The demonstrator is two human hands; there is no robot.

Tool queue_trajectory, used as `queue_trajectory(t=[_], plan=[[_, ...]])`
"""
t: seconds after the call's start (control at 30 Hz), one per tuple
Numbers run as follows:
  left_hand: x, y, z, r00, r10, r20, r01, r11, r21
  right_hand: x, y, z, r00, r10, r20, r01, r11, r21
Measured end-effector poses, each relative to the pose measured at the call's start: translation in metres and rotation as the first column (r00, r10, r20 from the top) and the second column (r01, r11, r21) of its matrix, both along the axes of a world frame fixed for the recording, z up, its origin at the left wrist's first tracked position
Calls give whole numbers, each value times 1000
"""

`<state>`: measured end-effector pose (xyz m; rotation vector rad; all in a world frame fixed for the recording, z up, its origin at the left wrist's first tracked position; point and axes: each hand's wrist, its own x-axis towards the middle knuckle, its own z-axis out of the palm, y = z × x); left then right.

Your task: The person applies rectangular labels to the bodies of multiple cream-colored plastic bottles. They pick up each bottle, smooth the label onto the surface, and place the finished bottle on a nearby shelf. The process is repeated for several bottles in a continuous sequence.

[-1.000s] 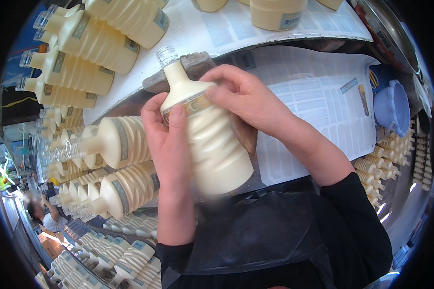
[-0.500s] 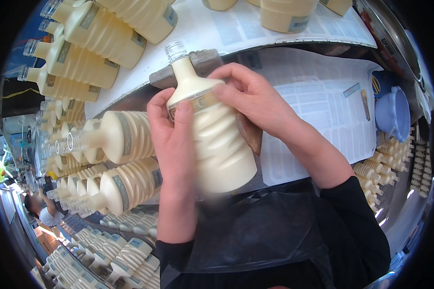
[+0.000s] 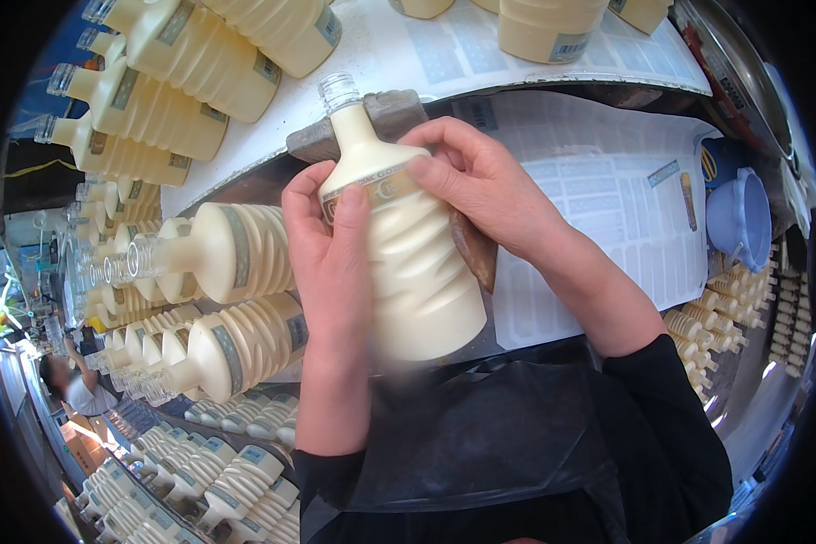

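Note:
A cream bottle [image 3: 422, 281] with a spiral-ridged body and a clear threaded neck lies in front of me, its neck pointing away. Around its shoulder runs a gold and grey label band [image 3: 385, 188]. My left hand [image 3: 328, 254] grips the bottle's left side, thumb pressed on the band's left part. On the other side, my right hand [image 3: 485, 195] is closed on the shoulder, with its thumb at the band's right end. The neck rests over a grey block [image 3: 315, 141]. A brown angular piece [image 3: 474, 254] shows beside the bottle's right side.
Stacked cream bottles [image 3: 245, 254] crowd the left, and more lie at the upper left [image 3: 168, 118]. A label sheet [image 3: 598, 218] covers the right of the bench. Beyond it hangs a blue-violet bucket [image 3: 739, 218]. A person [image 3: 82, 385] is far left.
Both hands keep nearly the same hold, with their thumbs on the label band. The view has shifted slightly; otherwise little differs.

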<state>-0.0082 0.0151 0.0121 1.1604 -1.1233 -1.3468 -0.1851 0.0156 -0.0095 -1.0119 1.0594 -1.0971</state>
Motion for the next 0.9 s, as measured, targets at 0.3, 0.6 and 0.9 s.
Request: queue_trajectory(t=[0.3,0.6,0.9], plan=[[1,-1,-2,1000,6,12,-6,1000,-1,0,1,1,1000,11,-21,-11,1000,-12],[1,0,-3,997,0,81,2,1000,-21,-23,5,27,973,-199,115,196,980,42],[0,2,0,998,-2,55,3,1000,-29,-9,25,33,711,-512,-482,334,849,-409]])
